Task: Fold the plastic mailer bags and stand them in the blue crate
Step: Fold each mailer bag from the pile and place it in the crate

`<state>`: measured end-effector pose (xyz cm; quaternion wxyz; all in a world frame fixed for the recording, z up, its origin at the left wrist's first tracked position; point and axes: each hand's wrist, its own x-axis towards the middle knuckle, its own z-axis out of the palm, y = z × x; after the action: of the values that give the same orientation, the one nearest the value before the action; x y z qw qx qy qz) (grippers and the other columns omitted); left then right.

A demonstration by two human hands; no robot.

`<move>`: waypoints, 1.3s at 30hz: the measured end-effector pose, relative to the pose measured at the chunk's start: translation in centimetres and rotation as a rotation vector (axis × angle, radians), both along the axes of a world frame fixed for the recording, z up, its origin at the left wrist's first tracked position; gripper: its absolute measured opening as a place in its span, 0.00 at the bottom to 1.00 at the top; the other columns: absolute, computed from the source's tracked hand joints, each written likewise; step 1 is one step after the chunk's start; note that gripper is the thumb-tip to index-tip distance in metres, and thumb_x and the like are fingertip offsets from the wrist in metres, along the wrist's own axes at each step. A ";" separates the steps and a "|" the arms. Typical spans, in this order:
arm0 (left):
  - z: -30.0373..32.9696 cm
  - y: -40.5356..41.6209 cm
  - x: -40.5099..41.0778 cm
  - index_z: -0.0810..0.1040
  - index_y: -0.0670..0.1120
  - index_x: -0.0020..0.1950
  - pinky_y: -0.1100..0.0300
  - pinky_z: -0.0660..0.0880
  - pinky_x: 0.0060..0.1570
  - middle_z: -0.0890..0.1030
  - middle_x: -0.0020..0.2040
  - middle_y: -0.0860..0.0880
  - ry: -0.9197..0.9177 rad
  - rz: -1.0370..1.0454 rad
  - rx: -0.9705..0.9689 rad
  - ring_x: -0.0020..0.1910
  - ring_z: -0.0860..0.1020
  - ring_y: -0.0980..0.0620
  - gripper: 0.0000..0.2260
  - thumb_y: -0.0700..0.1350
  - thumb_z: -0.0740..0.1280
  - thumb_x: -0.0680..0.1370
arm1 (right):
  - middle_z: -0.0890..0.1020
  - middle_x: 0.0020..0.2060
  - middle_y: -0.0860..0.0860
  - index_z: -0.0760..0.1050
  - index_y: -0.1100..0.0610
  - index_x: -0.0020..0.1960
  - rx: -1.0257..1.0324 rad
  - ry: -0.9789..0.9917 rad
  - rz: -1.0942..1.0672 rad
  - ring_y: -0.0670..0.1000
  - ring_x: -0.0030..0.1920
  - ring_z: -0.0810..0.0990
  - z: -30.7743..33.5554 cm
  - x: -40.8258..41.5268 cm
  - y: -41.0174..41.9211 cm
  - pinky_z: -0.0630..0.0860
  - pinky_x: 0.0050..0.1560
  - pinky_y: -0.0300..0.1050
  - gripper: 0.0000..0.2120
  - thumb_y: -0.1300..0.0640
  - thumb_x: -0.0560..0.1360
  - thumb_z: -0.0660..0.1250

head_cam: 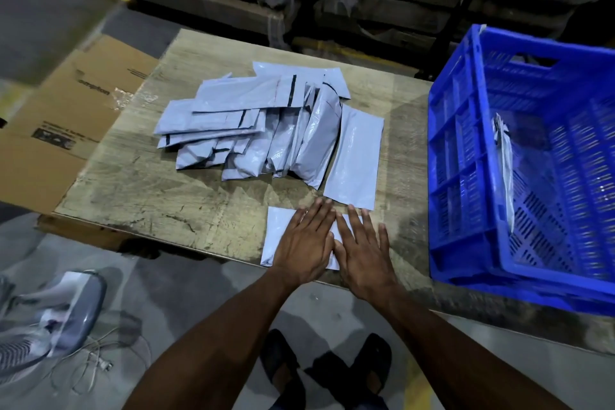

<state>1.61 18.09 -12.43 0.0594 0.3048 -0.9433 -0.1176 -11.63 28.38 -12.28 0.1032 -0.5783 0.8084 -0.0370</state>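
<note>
Folded grey plastic mailer bag (293, 236) lies flat at the near edge of the worn wooden table (149, 183), lower centre of frame, under both hands. Left hand (304, 243) and right hand (364, 251) rest side by side on it, fingers straight and spread, palms down; both grips are released, pressing rather than grasping. Likely reason: flattening the crease so the fold holds before it goes to the crate. Bag looks pale grey-white, smooth, slightly glossy, roughly rectangular, mostly hidden by the hands.

Loose pile of grey plastic mailer bags with black seal strips (266, 123) sits mid-table, centre of frame, overlapping and fanned, within easy reach as stock. One flat mailer (354, 156) lies at the pile's right edge, just above the hands.

Blue perforated plastic crate (466, 156) stands at the right of frame, on the table's right end. One folded mailer (506, 170) stands on edge against its inner wall; most of the crate is unfilled, so the task seems early.
</note>
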 end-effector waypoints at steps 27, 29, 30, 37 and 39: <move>-0.8 0.0 5.1 0.63 0.51 0.82 0.38 0.58 0.76 0.59 0.83 0.44 -0.113 0.232 0.004 0.82 0.53 0.37 0.27 0.57 0.51 0.83 | 0.55 0.81 0.46 0.55 0.45 0.81 0.021 -0.069 0.222 0.54 0.81 0.49 0.8 0.1 -1.2 0.47 0.78 0.63 0.28 0.38 0.83 0.44; -0.9 0.0 5.2 0.62 0.50 0.82 0.38 0.57 0.77 0.57 0.84 0.44 -0.112 0.230 0.004 0.83 0.52 0.39 0.28 0.57 0.51 0.83 | 0.51 0.82 0.47 0.51 0.43 0.82 0.025 -0.071 0.137 0.53 0.82 0.46 0.7 -0.2 -0.7 0.46 0.78 0.62 0.32 0.32 0.81 0.41; -0.9 0.0 5.2 0.62 0.50 0.82 0.38 0.57 0.77 0.57 0.84 0.44 -0.117 0.229 0.005 0.83 0.52 0.39 0.28 0.58 0.51 0.83 | 0.50 0.82 0.47 0.50 0.43 0.82 0.026 -0.067 0.106 0.52 0.82 0.46 0.6 -0.1 -0.5 0.45 0.78 0.62 0.33 0.31 0.81 0.40; -0.8 0.0 5.1 0.65 0.50 0.81 0.38 0.57 0.76 0.60 0.83 0.45 -0.111 0.227 0.005 0.81 0.57 0.39 0.27 0.58 0.51 0.83 | 0.47 0.82 0.47 0.50 0.43 0.82 0.080 -0.077 0.092 0.52 0.82 0.44 1.1 0.2 -0.7 0.45 0.78 0.64 0.36 0.30 0.78 0.38; -0.7 -0.1 5.1 0.66 0.50 0.80 0.38 0.57 0.76 0.61 0.82 0.45 -0.108 0.229 0.004 0.81 0.57 0.39 0.27 0.58 0.51 0.83 | 0.46 0.82 0.48 0.49 0.44 0.82 0.116 -0.055 0.096 0.53 0.82 0.43 1.2 0.1 -0.7 0.44 0.77 0.67 0.36 0.30 0.78 0.37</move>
<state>6.68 18.04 -13.14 0.0212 0.4162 -0.9040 -0.0953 -11.51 27.63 -11.09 0.1604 -0.6083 0.7773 -0.0008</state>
